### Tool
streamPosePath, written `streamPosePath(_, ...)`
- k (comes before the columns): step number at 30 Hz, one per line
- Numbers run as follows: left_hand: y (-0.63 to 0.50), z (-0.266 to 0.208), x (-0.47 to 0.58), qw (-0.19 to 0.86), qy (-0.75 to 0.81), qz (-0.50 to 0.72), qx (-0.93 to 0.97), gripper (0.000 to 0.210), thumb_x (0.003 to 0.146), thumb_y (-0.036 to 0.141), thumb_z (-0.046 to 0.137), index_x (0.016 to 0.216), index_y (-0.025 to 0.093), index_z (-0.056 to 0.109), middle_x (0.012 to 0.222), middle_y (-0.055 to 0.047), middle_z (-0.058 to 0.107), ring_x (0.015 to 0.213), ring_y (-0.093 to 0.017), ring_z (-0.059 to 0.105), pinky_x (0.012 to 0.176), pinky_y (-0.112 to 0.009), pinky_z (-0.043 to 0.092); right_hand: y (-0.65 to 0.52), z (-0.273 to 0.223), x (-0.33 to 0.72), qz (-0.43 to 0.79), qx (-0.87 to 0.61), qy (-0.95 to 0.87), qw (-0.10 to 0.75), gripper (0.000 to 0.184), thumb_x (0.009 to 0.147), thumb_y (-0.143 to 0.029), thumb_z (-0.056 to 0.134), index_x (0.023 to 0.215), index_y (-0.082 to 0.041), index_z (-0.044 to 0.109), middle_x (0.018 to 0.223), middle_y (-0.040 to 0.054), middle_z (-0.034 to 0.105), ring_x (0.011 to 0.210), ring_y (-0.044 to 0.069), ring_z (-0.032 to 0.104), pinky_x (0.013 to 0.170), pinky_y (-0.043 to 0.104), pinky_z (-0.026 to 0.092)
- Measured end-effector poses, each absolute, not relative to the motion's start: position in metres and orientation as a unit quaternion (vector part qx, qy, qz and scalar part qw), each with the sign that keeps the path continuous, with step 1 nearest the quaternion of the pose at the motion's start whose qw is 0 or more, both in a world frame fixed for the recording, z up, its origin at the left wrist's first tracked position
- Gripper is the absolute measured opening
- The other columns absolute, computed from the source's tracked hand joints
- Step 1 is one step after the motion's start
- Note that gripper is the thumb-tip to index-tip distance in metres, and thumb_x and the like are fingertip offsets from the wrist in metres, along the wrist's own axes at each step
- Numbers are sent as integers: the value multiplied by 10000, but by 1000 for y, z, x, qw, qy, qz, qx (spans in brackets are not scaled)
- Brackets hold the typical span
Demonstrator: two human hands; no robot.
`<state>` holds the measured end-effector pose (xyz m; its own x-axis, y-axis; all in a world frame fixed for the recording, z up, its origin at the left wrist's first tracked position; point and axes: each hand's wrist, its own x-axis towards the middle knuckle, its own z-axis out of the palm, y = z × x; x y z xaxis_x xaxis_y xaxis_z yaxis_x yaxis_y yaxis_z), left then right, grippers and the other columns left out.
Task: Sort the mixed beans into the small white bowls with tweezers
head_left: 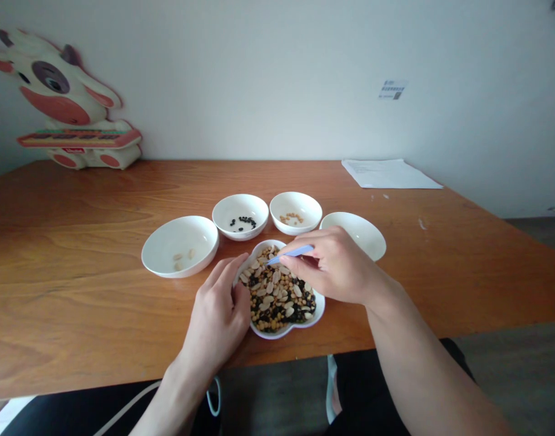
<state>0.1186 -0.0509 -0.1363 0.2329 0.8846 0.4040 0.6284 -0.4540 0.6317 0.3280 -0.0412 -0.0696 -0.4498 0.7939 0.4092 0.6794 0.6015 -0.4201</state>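
Observation:
A white flower-shaped dish (318,310) near the table's front edge holds a mix of pale seeds, small tan beans and black beans (277,297). My left hand (218,315) rests against the dish's left rim, holding it. My right hand (334,266) hovers over the dish and grips blue tweezers (290,253), whose tips point down-left into the mix. Behind the dish stand several white bowls: a left bowl (180,239) with a few pale seeds, a bowl (240,213) with black beans, a bowl (295,209) with tan beans, and a right bowl (362,233) partly hidden by my right hand.
The wooden table (77,254) runs to a white wall. A cartoon cow figure (63,103) stands at the back left. Sheets of paper (389,174) lie at the back right. My legs in dark clothing show below the table's front edge.

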Motion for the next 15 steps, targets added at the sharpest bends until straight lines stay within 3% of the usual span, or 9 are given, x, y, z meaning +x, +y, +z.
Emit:
streamPosePath(8,-49,-141,116,139,493,363,779,394,867,195,419,1215,161,601,1190,-87,661,1076,-239,646,918,-333,541,-52,-40,394,-10,-618,-733,285,339,895,-329,558,637,-148,682,577,25,625,546,125,522,530,270,300)
streamPosePath(15,-45,-147,113,105,478,364,792,393,879,265,426,1235,227,588,1190,-51,665,1085,-255,642,961,-363,517,-48,-43,417,-3,-690,-694,203,351,871,-271,553,553,-137,617,539,30,606,513,110,497,529,271,288)
